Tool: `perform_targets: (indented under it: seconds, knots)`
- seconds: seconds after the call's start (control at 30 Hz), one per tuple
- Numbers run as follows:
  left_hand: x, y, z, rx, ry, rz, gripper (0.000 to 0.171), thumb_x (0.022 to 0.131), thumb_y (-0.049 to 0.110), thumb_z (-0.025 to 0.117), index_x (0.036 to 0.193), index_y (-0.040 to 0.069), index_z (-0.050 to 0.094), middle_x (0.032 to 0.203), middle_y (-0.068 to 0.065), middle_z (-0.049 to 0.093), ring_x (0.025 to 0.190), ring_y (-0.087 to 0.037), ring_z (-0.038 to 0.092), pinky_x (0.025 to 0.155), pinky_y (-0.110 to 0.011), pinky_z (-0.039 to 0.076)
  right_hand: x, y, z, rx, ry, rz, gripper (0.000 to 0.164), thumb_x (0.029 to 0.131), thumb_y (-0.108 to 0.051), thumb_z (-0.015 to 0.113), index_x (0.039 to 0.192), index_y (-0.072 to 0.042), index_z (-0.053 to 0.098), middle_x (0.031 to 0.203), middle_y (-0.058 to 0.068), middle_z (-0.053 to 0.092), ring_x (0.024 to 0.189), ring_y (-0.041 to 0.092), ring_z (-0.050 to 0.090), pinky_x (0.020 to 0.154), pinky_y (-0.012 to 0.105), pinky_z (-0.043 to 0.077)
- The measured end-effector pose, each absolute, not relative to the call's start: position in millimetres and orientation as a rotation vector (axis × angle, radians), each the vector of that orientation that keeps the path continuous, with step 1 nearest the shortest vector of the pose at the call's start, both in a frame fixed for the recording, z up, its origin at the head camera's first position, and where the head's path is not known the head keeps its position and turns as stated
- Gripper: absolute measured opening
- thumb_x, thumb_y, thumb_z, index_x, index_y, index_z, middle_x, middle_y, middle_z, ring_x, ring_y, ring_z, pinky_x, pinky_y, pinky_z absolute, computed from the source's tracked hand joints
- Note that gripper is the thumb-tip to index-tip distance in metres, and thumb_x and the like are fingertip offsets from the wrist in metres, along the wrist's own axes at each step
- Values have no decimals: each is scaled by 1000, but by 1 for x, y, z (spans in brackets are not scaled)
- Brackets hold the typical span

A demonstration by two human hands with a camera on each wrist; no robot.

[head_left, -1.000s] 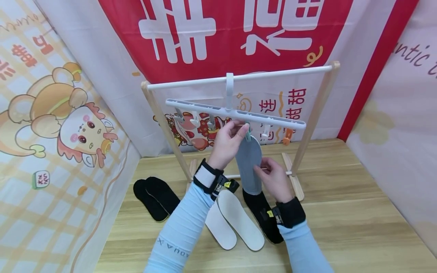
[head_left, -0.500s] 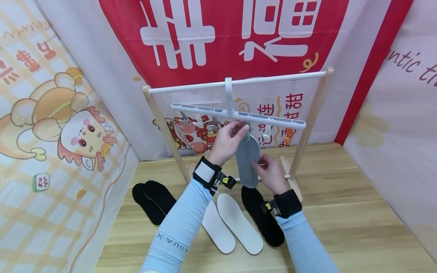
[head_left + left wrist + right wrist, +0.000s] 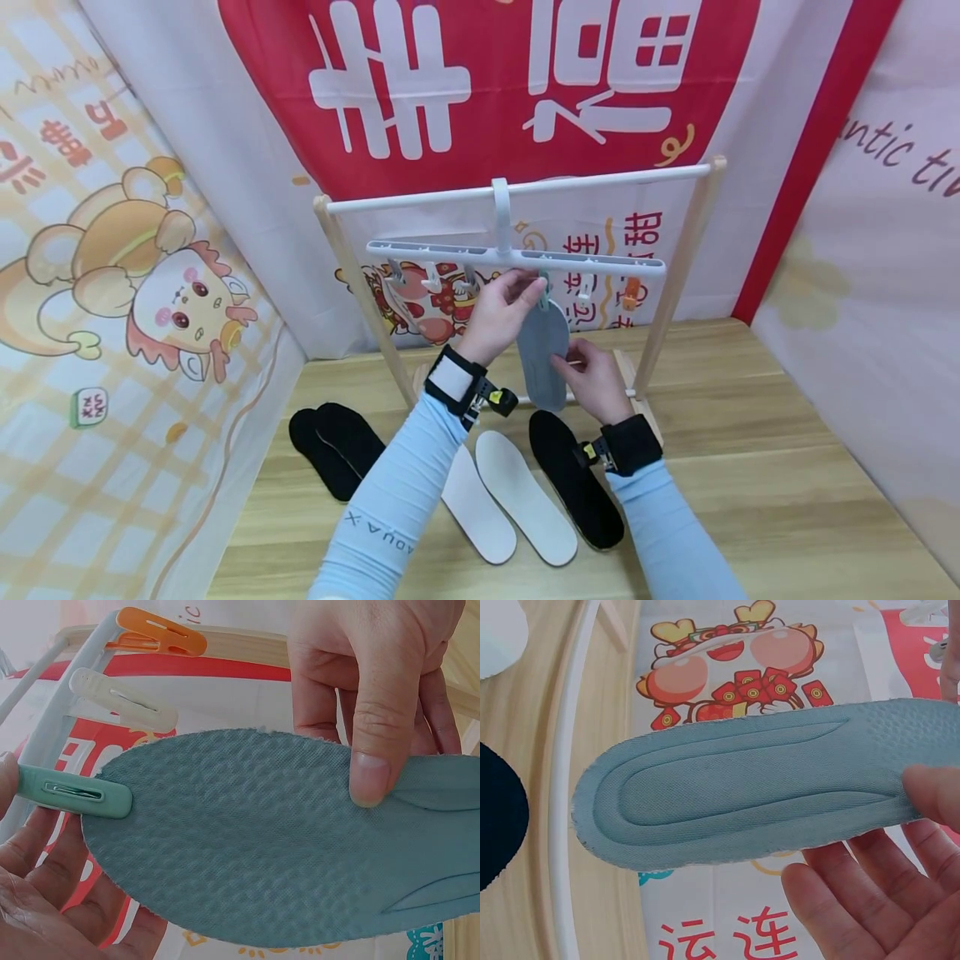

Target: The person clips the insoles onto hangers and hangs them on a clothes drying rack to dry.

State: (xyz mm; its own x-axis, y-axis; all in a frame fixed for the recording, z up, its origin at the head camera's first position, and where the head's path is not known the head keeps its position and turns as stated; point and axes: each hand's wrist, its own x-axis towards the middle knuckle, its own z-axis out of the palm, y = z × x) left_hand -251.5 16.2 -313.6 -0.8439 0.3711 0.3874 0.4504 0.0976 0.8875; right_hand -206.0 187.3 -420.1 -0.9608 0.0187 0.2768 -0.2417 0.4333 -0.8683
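Observation:
A grey-blue insole [image 3: 542, 354] hangs lengthwise beneath the white hanger [image 3: 450, 252]. The green clip [image 3: 82, 793] on that hanger overlaps the insole's upper end. My left hand [image 3: 495, 315] pinches this clip, its thumb at the clip's outer end in the left wrist view. With thumb and fingers, my right hand [image 3: 596, 382] holds the insole's side edge near mid-length. Its thumb lies on the textured face in the left wrist view. The grooved lower end [image 3: 705, 787] sticks out free of both hands.
A rack with a white rod [image 3: 600, 180] carries the hanger. A white clip [image 3: 124, 701] and an orange clip [image 3: 161, 631] hang to the right. Below lie two white insoles [image 3: 525, 497], a black insole [image 3: 576, 479] and a black pair [image 3: 341, 446] on the wooden table [image 3: 765, 467].
The insole has risen slightly, its lower end no longer overlapping the black insole in the head view. The hanger has tipped closer to level. Both hands keep their grips.

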Motion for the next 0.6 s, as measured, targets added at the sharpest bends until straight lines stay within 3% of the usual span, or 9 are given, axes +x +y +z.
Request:
perform_targets:
  seconds: [0.13,0.6]
  knots:
    - [-251,16,-316,-854,-2276,-1889,37,102,28,58,130,4,59,120,-8,67,113,-16,61,98,-32,48,-207,187,-422,184,-2446,1545,20,96,-17,68,109,-2,64,101,15,69,96,28,67,83,43,57]
    - [-253,13,-318,-798,-2303,-1906,45,99,30,62,135,4,56,128,-8,62,118,-16,58,102,-32,46,-209,197,-429,152,-2533,1629,32,97,-28,67,121,-7,62,114,12,67,105,27,64,91,45,53]
